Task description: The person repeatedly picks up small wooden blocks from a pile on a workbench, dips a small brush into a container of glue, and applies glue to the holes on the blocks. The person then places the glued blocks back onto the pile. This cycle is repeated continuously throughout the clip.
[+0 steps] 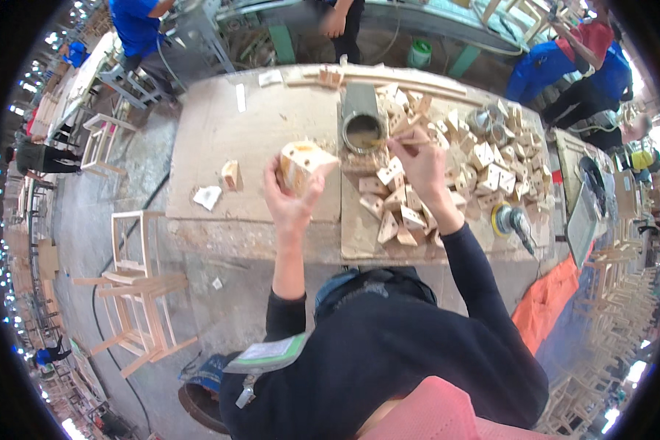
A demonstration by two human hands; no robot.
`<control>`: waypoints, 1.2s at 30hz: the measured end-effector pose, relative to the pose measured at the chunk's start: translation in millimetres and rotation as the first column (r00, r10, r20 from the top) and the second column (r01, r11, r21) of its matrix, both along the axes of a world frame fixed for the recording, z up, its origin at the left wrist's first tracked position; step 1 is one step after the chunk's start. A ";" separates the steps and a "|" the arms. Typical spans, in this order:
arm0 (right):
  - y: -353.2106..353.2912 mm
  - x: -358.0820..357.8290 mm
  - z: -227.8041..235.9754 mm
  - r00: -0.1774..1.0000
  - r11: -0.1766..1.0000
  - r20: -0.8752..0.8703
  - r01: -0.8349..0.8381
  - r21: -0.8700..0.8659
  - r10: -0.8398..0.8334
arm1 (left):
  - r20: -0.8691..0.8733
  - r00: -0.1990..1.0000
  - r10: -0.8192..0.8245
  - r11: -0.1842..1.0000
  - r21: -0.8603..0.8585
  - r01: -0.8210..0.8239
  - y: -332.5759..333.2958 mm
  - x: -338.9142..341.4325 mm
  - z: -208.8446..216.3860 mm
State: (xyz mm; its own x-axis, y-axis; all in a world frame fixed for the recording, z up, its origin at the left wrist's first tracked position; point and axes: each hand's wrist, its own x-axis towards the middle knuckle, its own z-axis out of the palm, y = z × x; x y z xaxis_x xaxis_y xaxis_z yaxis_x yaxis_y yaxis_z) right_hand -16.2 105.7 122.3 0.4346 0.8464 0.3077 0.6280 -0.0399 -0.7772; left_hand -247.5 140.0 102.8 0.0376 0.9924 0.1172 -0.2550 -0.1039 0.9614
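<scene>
My left hand is closed around a pale wooden corner block with dark drilled holes in its upper face. It is held over the left part of the worktable. My right hand pinches a thin stick-like tool, whose tip reaches into the round mouth of a grey container. Something brownish shows inside the container; the tool's tip is too small to make out. Many similar wooden blocks lie heaped beside and beyond my right hand.
A single block and a white scrap lie at the table's left. An orbital sander rests near the right front edge. Wooden stool frames stand on the floor at left. Co-workers are across the table.
</scene>
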 end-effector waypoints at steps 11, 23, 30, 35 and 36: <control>-0.4 4.9 -20.5 0.551 0.993 -0.833 0.054 0.102 0.056 | 0.018 0.998 -0.065 0.991 -0.118 0.067 14.1 -8.6 -26.2; -4.4 13.0 -33.2 0.416 0.992 -0.909 0.100 0.082 0.034 | 0.032 0.995 -0.090 0.988 -0.124 0.093 18.6 9.1 -28.9; -7.1 7.1 -22.8 0.385 0.991 -0.922 0.129 0.019 -0.033 | -0.140 0.990 -0.028 0.991 0.126 0.046 22.9 21.2 -38.5; -18.6 -3.4 -4.3 0.421 0.988 -0.906 0.121 0.100 0.040 | -0.391 0.912 0.126 0.961 0.276 -0.014 12.7 27.4 -29.3; -21.5 -7.4 2.4 0.433 0.987 -0.900 0.111 0.117 0.057 | -0.395 0.909 0.137 0.959 0.281 -0.023 10.5 29.4 -23.7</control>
State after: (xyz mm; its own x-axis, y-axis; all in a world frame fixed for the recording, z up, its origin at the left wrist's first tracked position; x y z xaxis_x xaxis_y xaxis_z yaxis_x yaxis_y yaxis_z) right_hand -23.6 84.1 124.7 0.5577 0.8139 -0.1628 -0.4278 0.1138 -0.8967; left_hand -218.0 150.6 79.2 0.0607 0.9284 0.3666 0.1716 -0.3715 0.9124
